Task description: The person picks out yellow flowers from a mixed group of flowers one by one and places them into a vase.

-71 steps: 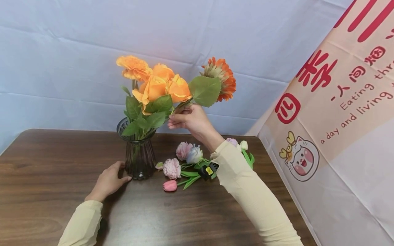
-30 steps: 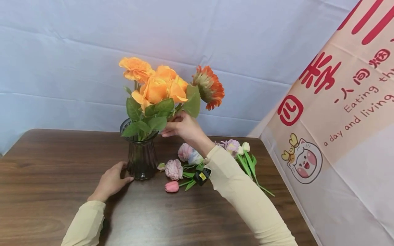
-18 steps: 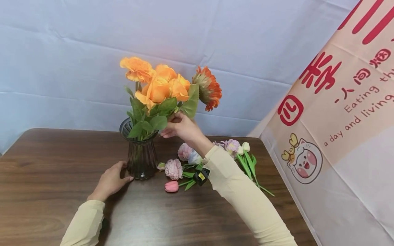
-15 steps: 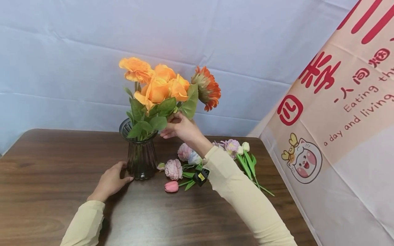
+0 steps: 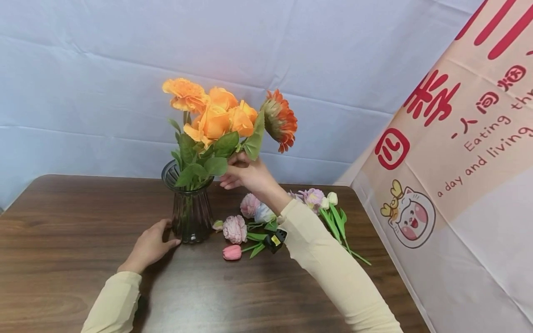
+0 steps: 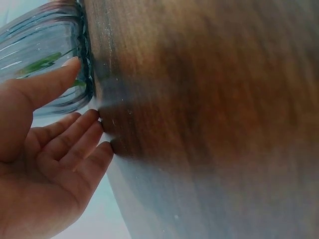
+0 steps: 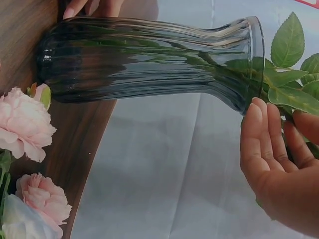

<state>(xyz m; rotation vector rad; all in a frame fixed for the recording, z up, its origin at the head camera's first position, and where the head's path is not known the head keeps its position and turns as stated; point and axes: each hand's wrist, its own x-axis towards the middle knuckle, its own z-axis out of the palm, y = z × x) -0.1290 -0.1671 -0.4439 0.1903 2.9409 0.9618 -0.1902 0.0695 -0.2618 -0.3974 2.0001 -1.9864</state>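
A dark, ribbed glass vase (image 5: 191, 217) stands upright on the table, holding orange roses (image 5: 214, 121) and an orange ruffled flower (image 5: 184, 94) with green leaves. My right hand (image 5: 251, 178) pinches the stem of a dark orange daisy-like flower (image 5: 281, 121), whose head leans right, beyond the roses. In the right wrist view, the fingertips of the right hand (image 7: 269, 149) are right at the vase rim (image 7: 255, 64), among leaves. Low by the vase's base rests my left hand (image 5: 150, 245), fingers relaxed; in the left wrist view its thumb (image 6: 57, 82) overlaps the glass.
Right of the vase lie pink peonies (image 5: 235, 230), a pink tulip (image 5: 232, 252), a pale blue flower (image 5: 264, 213) and white tulips (image 5: 331, 199), partly under the right forearm. The brown table (image 5: 208, 291) backs onto a pale cloth (image 5: 104, 83). A printed banner (image 5: 433, 152) hangs right.
My right hand has come left and lower, bringing the dark orange flower closer to the roses; its leaf has turned edge-on. The left hand stays by the vase base.
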